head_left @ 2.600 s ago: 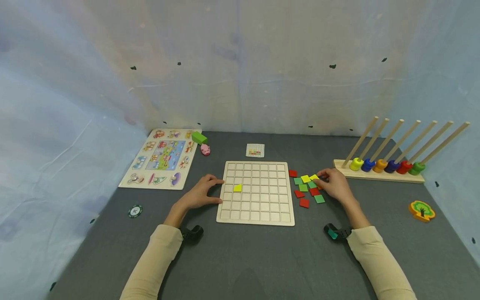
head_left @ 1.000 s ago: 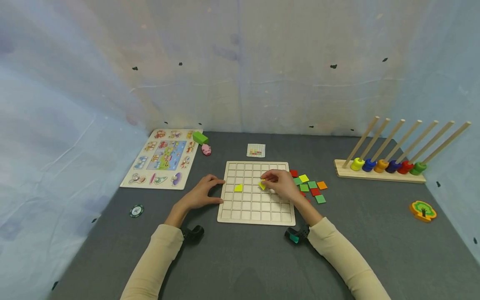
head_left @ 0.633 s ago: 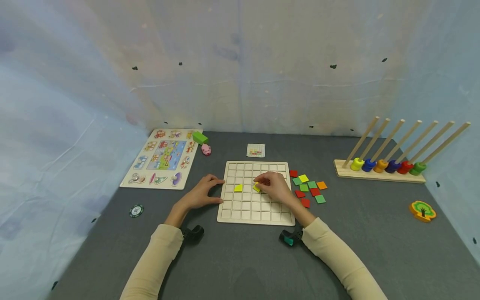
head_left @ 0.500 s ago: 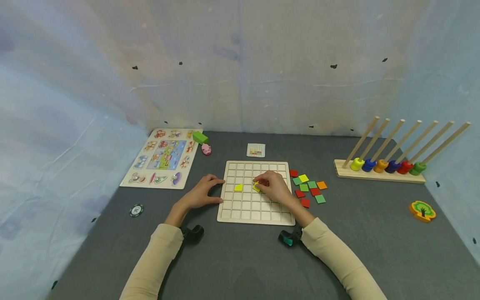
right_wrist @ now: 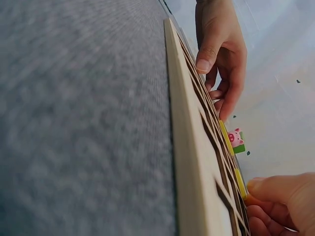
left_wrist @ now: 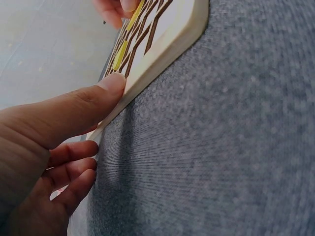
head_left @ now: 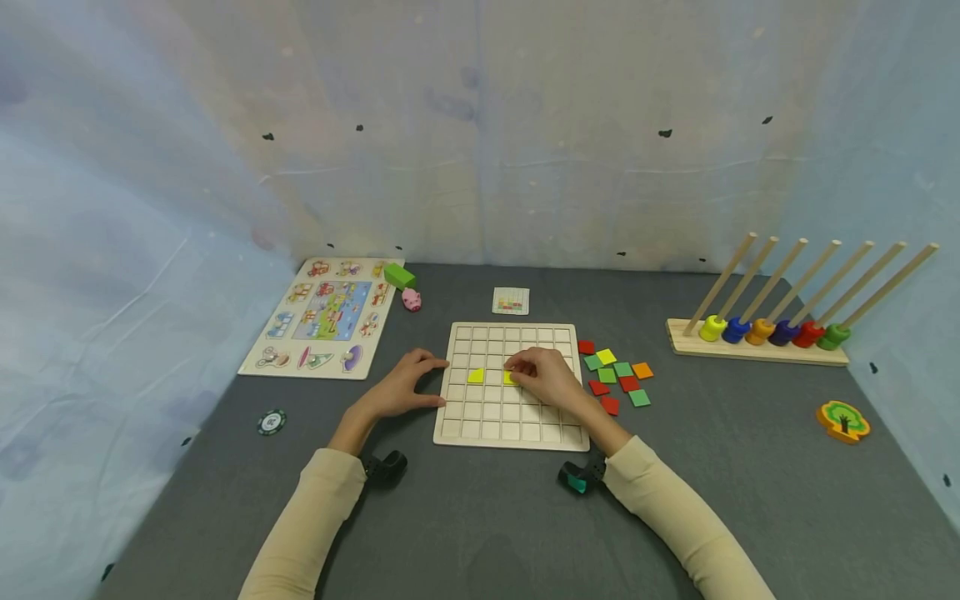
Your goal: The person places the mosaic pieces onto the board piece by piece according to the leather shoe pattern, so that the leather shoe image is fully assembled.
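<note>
A wooden grid board [head_left: 517,421] lies flat in the middle of the grey table. One yellow tile [head_left: 476,376] sits in a cell near its left side. Two cells to the right, my right hand [head_left: 519,372] pinches a second yellow tile [head_left: 510,378] down at a cell. In the right wrist view that tile [right_wrist: 239,183] lies at board level under my thumb [right_wrist: 275,194]. My left hand [head_left: 438,383] rests against the board's left edge, and its thumb [left_wrist: 98,96] presses the rim [left_wrist: 162,46] with the other fingers loose.
Several loose red, green, yellow and orange tiles [head_left: 617,375] lie right of the board. A pattern card [head_left: 511,301] is behind it. A picture puzzle [head_left: 322,315], green block [head_left: 398,275] and pink pig [head_left: 411,300] are back left. A peg rack with rings [head_left: 757,337] stands right.
My right hand took a yellow tile from the loose pile, carried it left over the board and lowered it to a cell. The left hand stayed at the board's edge.
</note>
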Available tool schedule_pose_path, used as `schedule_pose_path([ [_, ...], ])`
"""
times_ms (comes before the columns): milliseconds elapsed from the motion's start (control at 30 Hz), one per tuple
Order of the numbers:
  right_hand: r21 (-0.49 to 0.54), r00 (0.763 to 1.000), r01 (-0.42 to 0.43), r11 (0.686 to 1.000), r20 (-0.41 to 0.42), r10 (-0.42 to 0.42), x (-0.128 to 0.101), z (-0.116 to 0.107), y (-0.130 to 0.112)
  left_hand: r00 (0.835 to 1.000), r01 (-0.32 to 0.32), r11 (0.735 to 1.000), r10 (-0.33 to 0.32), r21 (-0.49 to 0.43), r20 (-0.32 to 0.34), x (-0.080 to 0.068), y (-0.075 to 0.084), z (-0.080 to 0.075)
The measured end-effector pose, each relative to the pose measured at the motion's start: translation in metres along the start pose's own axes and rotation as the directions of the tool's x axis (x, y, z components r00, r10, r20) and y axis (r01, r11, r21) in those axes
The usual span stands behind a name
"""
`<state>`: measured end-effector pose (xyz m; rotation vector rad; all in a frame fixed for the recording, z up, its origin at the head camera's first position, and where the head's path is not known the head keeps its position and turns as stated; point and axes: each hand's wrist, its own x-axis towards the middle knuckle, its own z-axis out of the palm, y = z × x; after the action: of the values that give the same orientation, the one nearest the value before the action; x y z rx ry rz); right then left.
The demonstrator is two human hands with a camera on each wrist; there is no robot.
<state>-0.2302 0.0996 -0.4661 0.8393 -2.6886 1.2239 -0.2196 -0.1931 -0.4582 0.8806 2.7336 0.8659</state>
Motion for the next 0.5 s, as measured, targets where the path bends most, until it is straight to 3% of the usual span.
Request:
schedule_pose_path([
  [233,-0.005,0.999,0.032,0.999,-0.014,-0.032,-0.003,-0.011,0.005,1.000,-0.013,1.000,0.013,0.012,-0.005,0.000,-0.002,0.001],
  [500,0.009,0.995,0.054,0.998,-0.084,-0.053,-0.013,-0.038,0.016,1.000,0.004,1.000,-0.004,0.007,-0.002,-0.001,0.001,0.000],
])
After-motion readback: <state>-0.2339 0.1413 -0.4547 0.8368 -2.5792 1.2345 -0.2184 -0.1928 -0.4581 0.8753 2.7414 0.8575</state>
